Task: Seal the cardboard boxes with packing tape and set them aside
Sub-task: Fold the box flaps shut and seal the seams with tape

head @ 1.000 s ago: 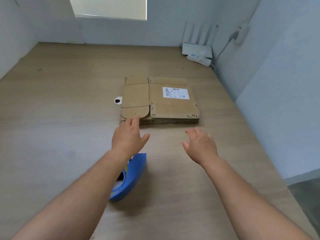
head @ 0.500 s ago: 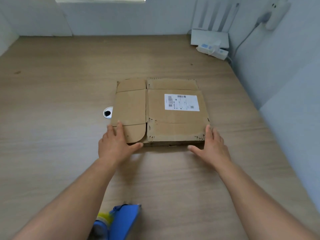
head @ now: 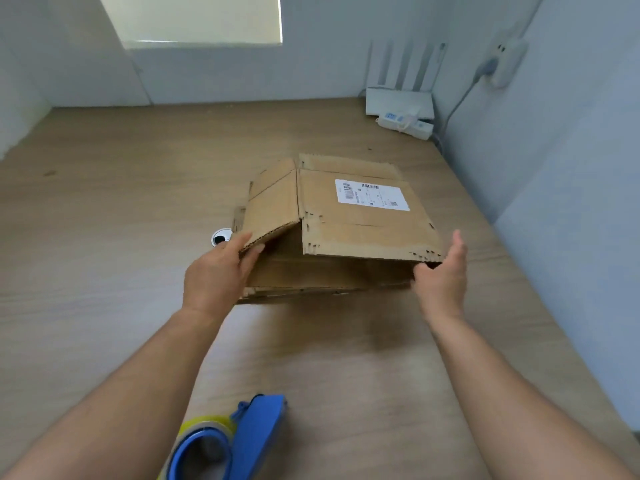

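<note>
A flattened brown cardboard box (head: 346, 223) with a white shipping label lies on the wooden table (head: 104, 237), its near top layer lifted off the layers beneath. My left hand (head: 218, 271) pinches the near left flap edge between thumb and fingers. My right hand (head: 440, 271) grips the near right corner of the lifted layer, thumb underneath. A blue tape dispenser (head: 242, 441) with a yellowish tape roll lies on the table near me, between my forearms, touched by neither hand.
A round cable grommet (head: 221, 236) sits in the table just left of the box. A white router (head: 400, 98) and a power strip (head: 405, 122) stand at the back right corner. Grey walls close the table at the back and right.
Both hands went from lying flat at the box's near edge to gripping it. The near edge of the top layer has risen and the box is opening.
</note>
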### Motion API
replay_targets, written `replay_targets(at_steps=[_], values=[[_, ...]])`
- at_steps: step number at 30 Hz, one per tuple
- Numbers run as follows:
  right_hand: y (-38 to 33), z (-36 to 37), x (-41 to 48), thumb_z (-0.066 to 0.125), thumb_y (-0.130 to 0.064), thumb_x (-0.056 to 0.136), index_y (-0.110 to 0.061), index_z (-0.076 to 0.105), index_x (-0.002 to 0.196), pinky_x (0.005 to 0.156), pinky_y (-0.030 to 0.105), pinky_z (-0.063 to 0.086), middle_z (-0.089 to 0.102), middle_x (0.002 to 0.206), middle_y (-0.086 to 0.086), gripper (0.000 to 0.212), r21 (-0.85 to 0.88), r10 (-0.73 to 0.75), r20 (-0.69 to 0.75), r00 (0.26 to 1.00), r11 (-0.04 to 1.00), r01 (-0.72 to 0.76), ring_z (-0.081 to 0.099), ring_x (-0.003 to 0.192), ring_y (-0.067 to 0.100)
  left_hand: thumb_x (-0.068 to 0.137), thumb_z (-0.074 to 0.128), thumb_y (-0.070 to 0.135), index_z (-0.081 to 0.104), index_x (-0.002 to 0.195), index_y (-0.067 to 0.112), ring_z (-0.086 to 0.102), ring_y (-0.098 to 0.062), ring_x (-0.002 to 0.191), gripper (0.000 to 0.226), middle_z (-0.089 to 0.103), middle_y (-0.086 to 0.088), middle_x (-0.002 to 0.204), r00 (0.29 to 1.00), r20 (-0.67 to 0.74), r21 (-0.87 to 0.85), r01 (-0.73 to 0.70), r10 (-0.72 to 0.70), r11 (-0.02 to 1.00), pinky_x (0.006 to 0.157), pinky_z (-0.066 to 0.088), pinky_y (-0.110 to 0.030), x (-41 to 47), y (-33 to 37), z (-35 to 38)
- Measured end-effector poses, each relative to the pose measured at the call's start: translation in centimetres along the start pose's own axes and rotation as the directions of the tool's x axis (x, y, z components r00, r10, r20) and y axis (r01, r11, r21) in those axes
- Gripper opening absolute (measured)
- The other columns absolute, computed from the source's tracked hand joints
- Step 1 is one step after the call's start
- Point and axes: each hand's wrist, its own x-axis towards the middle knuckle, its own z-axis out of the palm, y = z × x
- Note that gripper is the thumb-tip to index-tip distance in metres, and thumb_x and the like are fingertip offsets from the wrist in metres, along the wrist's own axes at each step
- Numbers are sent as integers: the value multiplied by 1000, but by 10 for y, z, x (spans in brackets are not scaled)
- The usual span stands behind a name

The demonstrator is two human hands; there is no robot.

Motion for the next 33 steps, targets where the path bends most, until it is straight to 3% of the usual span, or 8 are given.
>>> replay_targets(at_steps=[3, 5, 9, 14, 21, 25, 28, 33], values=[[-14, -12, -2, 61, -6, 84, -16, 53, 127, 86, 46, 53, 64, 91, -2, 45, 192, 124, -5, 992, 974, -121, 64, 93, 27, 98, 29, 54, 61, 97, 8, 63, -36, 74, 56, 70, -12, 79, 998, -64, -156, -18, 8, 988, 63, 47, -38, -5, 18, -21], [-27, -25, -11, 58, -10, 88, -13, 65, 104, 80, 36, 49, 68, 89, 6, 19, 16, -13, -5, 1000, 1000, 13, 63, 92, 30, 101, 31, 46, 54, 87, 12, 64, -33, 77, 43, 70, -10, 78, 997, -59, -299, 36, -57, 953, 68, 47, -37, -6, 31, -37], [-63, -63, -32, 53, -13, 92, -7, 64, 97, 69, 33, 39, 65, 98, 12, 13, -200, -368, -123, 922, 919, 340, 58, 88, 31, 99, 32, 51, 52, 78, 21, 68, -32, 64, 41, 65, -8, 75, 987, -63, -535, 90, -146, 840, 65, 56, -48, -16, 55, -87], [-110, -119, -52, 55, -17, 88, -8, 62, 84, 65, 29, 30, 64, 89, 11, 12, -291, -508, -173, 844, 845, 449, 55, 82, 32, 98, 37, 30, 52, 79, 11, 64, -24, 42, 31, 66, -14, 66, 984, -19, -437, 153, -179, 887, 51, 57, -42, -44, 80, -143], [-104, -176, -76, 51, -21, 88, -15, 60, 82, 66, 29, 35, 55, 78, 2, 12, -504, -422, 117, 899, 755, 420, 45, 74, 25, 86, 43, 16, 47, 67, 14, 64, -28, 47, 19, 63, -10, 52, 970, 135, -339, 235, -200, 911, 51, 55, -34, -101, 113, -152], [-90, -191, -84, 52, -20, 89, -12, 63, 86, 65, 29, 36, 58, 80, 4, 14, -507, -424, 128, 897, 749, 426, 47, 73, 26, 84, 46, 14, 49, 69, 19, 61, -24, 44, 16, 60, -5, 48, 983, 104, -315, 176, -150, 933, 49, 48, -29, -125, 133, -144], [-87, -202, -81, 53, -20, 89, -10, 63, 88, 66, 30, 37, 59, 82, 6, 14, -524, -434, 112, 894, 738, 424, 47, 74, 26, 84, 48, 15, 52, 78, 21, 59, -23, 42, 10, 61, -6, 51, 985, 111, -283, 158, -132, 946, 46, 40, -24, -132, 147, -139], [-84, -198, -78, 50, -20, 90, -9, 63, 96, 71, 33, 45, 64, 94, 9, 19, -498, -404, 239, 883, 730, 469, 53, 83, 28, 87, 48, 18, 56, 104, 16, 65, -28, 55, 19, 66, -10, 74, 956, 157, -254, 280, -246, 926, 59, 56, -36, -132, 154, -128]])
